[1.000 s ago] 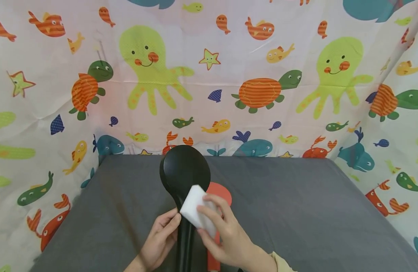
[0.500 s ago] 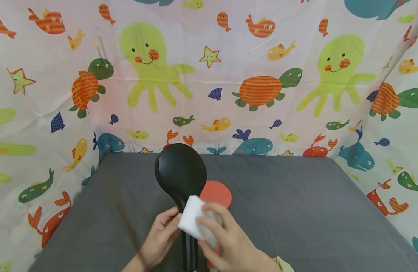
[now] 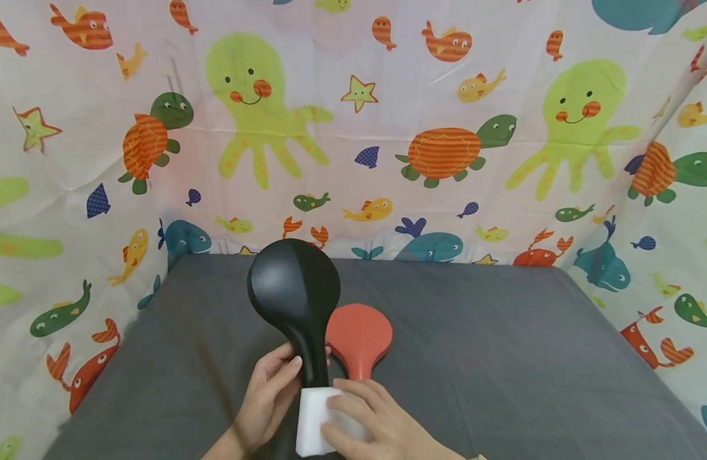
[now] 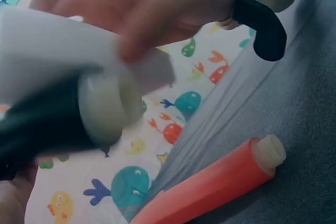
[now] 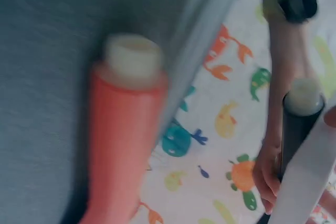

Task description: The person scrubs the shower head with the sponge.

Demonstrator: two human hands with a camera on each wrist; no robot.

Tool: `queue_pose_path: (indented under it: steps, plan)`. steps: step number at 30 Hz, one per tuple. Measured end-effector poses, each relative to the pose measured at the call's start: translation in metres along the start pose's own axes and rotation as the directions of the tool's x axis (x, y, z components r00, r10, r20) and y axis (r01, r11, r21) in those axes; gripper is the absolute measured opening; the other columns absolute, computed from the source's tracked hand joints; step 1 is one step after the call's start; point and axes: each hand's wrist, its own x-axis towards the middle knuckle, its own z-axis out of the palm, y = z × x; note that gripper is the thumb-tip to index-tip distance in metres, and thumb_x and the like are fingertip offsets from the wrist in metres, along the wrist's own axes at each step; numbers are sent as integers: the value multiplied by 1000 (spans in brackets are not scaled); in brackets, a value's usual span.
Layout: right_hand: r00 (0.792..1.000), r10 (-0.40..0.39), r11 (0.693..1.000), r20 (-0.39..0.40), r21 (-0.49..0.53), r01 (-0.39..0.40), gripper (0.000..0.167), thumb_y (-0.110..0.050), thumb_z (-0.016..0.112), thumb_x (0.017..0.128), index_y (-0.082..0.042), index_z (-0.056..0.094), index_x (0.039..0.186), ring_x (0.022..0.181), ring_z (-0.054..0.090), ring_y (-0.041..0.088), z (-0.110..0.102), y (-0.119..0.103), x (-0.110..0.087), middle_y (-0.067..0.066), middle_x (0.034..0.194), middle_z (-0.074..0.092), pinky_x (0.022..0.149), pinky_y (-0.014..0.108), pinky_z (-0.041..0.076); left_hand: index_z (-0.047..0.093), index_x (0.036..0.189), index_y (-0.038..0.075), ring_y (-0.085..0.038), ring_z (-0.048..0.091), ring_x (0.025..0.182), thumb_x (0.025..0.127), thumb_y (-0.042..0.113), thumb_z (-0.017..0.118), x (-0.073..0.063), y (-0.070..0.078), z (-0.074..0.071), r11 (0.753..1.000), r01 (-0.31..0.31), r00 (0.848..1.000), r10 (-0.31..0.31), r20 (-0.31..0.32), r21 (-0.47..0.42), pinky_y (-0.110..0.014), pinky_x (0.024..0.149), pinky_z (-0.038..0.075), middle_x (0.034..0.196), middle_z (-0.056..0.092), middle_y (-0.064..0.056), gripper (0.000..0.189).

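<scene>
A black hand-held shower head (image 3: 290, 284), its round head pointing away from me, is tilted over the table. My left hand (image 3: 270, 396) grips it by the neck. My right hand (image 3: 382, 421) holds a white sponge block (image 3: 314, 421) against its handle, hiding the lower handle in the head view. The left wrist view shows the handle's whitish end (image 4: 107, 106) poking out beside the sponge, blurred. To the right lies a red shower head (image 3: 359, 335); its handle, partly behind my right hand, ends in a whitish threaded stub (image 5: 134, 59) in the right wrist view.
A dark grey cloth (image 3: 503, 358) covers the table. Behind it and at both sides hangs a white curtain (image 3: 330, 185) printed with sea animals. A dark band (image 5: 299, 2) circles the left wrist.
The sponge has slid from the black shower head's neck down its handle with my right hand. The shower head has shifted left and turned slightly, so more of the red one shows.
</scene>
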Motion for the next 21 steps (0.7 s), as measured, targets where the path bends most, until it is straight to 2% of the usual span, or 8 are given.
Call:
queue_pose_path:
  steps: [3,6,8,13,15,17,19,21]
  plan:
    - [998,-22,999,52,-31,23,33,-34,49,95,-13,52,120,122,42,27,4,-1,-4,9,126,45,95,35,38,40,133,-7,-25,52,116,100,-4,26,0,-1,-1,1000,0,1000,-1,4,22,-34,99,40,127,53,-14,36]
    - [999,-13,1000,-48,10,13,28,-22,51,92,-9,54,116,117,45,31,8,9,-1,14,121,46,91,36,42,41,130,-9,-25,52,116,100,-3,24,0,-3,-1,1000,-5,999,5,37,0,-34,98,41,125,54,-17,35]
    - [989,50,996,-137,79,-40,30,-16,53,88,-4,53,116,112,46,32,9,17,4,19,120,44,86,34,46,45,126,-8,-21,52,112,100,-3,25,0,-4,1,1000,11,999,-10,35,-19,-31,96,42,121,56,-15,33]
    - [925,276,950,-261,222,-221,38,-19,57,90,3,48,119,109,43,31,7,33,23,24,124,36,79,32,49,51,119,-6,-15,52,101,99,-5,27,-1,-6,3,998,37,999,-35,36,-49,-26,87,45,109,57,-8,31]
    - [901,322,937,-292,237,-258,39,-20,57,91,4,47,119,111,40,32,8,35,27,24,123,35,79,33,48,51,118,-8,-15,52,98,98,-7,26,-1,-6,4,999,26,999,-24,49,-44,-27,85,47,106,57,-8,32]
    - [888,345,929,-304,247,-277,40,-21,57,91,5,45,120,112,39,33,11,32,27,24,123,35,79,33,47,52,117,-7,-15,54,96,98,-7,28,0,-5,4,999,22,999,-22,33,-25,-27,84,47,104,57,-7,31]
    - [894,343,925,-289,267,-269,41,-20,57,91,6,44,119,109,40,31,16,25,22,24,121,34,77,29,46,53,117,-6,-14,54,97,98,-6,30,0,-3,4,1000,23,1000,-23,-2,13,-27,85,47,105,58,-6,29]
    - [911,342,913,-229,311,-264,40,-19,56,91,6,41,119,106,41,28,20,15,13,23,120,33,76,28,45,55,117,-3,-14,55,99,98,-5,34,0,1,3,998,22,999,-19,-47,60,-27,87,46,107,59,-6,29]
